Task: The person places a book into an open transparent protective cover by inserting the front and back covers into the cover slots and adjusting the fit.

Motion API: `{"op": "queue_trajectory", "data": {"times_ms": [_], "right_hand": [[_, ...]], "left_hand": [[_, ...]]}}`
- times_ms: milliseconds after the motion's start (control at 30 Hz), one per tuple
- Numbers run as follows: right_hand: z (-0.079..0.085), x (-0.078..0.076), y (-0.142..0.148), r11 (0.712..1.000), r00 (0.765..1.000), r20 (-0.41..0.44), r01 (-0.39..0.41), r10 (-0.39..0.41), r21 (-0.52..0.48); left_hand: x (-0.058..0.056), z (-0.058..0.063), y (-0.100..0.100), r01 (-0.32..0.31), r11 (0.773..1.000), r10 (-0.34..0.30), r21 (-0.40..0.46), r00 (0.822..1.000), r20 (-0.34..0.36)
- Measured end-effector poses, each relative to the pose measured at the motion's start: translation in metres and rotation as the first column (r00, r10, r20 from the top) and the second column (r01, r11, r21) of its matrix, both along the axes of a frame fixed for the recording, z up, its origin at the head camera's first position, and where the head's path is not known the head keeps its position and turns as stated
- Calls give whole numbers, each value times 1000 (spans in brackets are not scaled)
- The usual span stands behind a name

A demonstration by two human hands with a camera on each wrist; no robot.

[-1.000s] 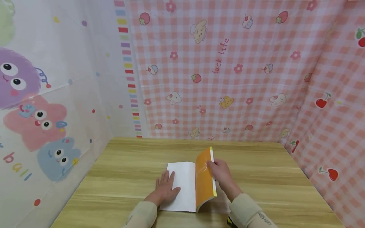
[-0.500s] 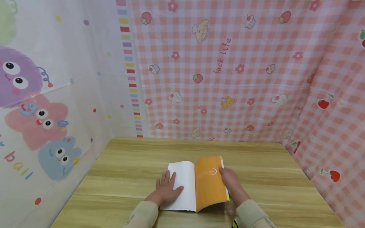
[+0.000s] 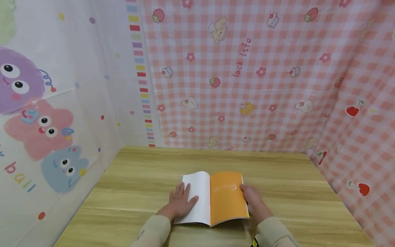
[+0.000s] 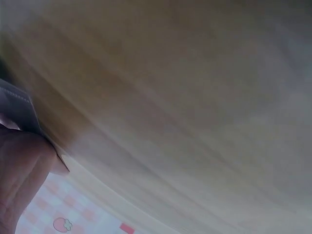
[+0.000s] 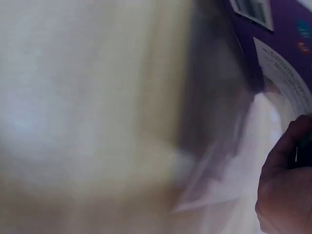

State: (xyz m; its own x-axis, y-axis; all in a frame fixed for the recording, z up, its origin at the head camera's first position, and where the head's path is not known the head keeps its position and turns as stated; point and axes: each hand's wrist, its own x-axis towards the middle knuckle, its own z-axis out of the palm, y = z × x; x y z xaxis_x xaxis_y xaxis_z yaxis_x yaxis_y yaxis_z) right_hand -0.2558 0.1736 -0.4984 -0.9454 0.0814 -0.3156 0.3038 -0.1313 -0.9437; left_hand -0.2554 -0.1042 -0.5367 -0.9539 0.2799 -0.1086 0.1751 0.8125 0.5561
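Observation:
A paperback book lies spread on the table in the head view, with a white page on the left and an orange page on the right. My left hand rests on the white page, its fingers spread near the outer edge. At the other side, my right hand holds the right edge of the book, thumb on the orange page and the other fingers hidden beneath. That half is tilted, its outer edge raised off the table. The right wrist view shows the purple cover with a barcode, beside my right hand.
The wood-grain table extends around the book. Behind it hangs a pink checked cloth, and a white cloth with cartoon figures covers the left side. A small black and yellow item shows by my right cuff.
My right hand has swung the right part of the book from nearly upright down to the right, so the orange page now faces up. My left hand has stayed on the white page.

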Motion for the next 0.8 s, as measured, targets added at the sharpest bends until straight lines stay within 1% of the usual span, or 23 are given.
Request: {"op": "queue_trajectory", "data": {"times_ms": [133, 200, 233, 267, 300, 333, 367, 400, 433, 467, 500, 533, 600, 633, 667, 700, 733, 767, 800], "right_hand": [[-10, 6, 0, 997, 999, 37, 11, -13, 72], [-13, 8, 2, 988, 999, 32, 22, -27, 153], [-14, 9, 3, 979, 999, 9, 28, -30, 204], [-15, 9, 3, 960, 999, -24, 27, -21, 278], [-15, 10, 3, 929, 998, -65, 21, 3, 370], [-15, 10, 3, 877, 993, -113, 22, 36, 481], [-15, 11, 3, 810, 985, -156, 37, 68, 585], [-16, 11, 2, 736, 975, -198, 61, 101, 675], [-17, 12, 0, 645, 964, -234, 101, 125, 758], [-19, 13, -2, 545, 955, -256, 135, 152, 827], [-22, 13, -4, 466, 949, -262, 153, 178, 872], [-25, 14, -7, 400, 944, -266, 171, 195, 900], [-29, 16, -13, 304, 937, -245, 165, 248, 938], [-30, 17, -16, 262, 926, -230, 152, 298, 953], [-30, 18, -19, 237, 906, -205, 121, 371, 964], [-30, 20, -22, 228, 875, -178, 80, 451, 970], [-29, 22, -25, 219, 832, -153, 39, 534, 975], [-27, 24, -28, 204, 780, -121, -9, 614, 979], [-26, 26, -31, 189, 721, -94, -52, 687, 981]], "left_hand": [[4, 10, 0, 12, 1000, -12, 22, 1000, 3], [6, 11, -1, 18, 1000, -18, 17, 1000, -10], [7, 12, -1, 19, 1000, -19, 10, 1000, -18], [8, 12, -1, 20, 1000, -20, 6, 1000, -23], [9, 12, -1, 19, 1000, -20, -9, 999, -26], [9, 13, -2, 21, 1000, -21, -15, 999, -35], [10, 13, -1, 21, 999, -22, -24, 999, -39], [10, 13, -1, 22, 999, -23, -28, 999, -45], [10, 14, -1, 23, 999, -25, -33, 999, -45], [10, 13, -1, 23, 999, -25, -42, 999, -43], [10, 14, -1, 22, 999, -24, -44, 999, -42], [10, 13, -1, 21, 999, -23, -45, 999, -43], [9, 13, 0, 24, 998, -26, -53, 999, -37], [9, 13, 0, 23, 998, -25, -51, 999, -36], [9, 13, 0, 24, 998, -26, -59, 999, -27], [9, 13, 0, 24, 998, -26, -56, 999, -28], [9, 13, 0, 24, 998, -25, -57, 999, -26], [8, 13, 0, 24, 998, -25, -54, 999, -23], [8, 13, 1, 24, 998, -25, -53, 999, -21]]}}
